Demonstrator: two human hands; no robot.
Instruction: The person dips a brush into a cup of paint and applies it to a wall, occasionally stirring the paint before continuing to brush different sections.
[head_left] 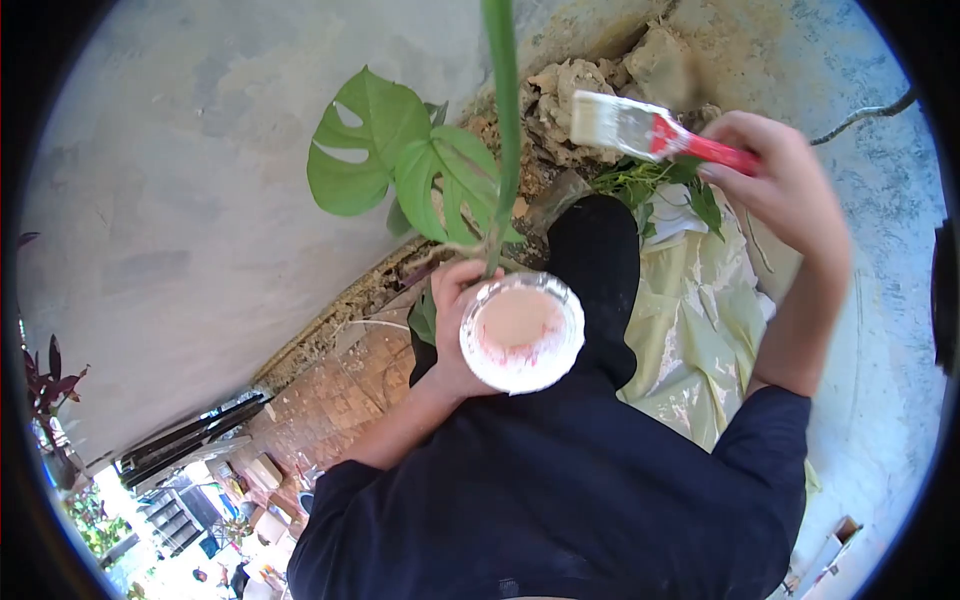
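My left hand (455, 345) is wrapped round a white cup (525, 370) with pale beige paint (520, 315) inside and pinkish-red smears on its inner wall. In my right hand (775, 175) is a paintbrush (665, 137), held by its red handle. Its flat, pale bristles point left, apart from the cup, and white paint coats its metal band. A green plant stem (506, 110) rises just beyond the cup, with large split leaves (365, 140) on its left.
A grey-white wall (200, 200) spans the left, and a bluish painted wall (880, 330) the right. Rough rocks (565, 95) lie in the corner. A yellowish sheet (685, 320) is beside my black-clothed leg. Brown floor tiles (320, 405) and scattered items show at lower left.
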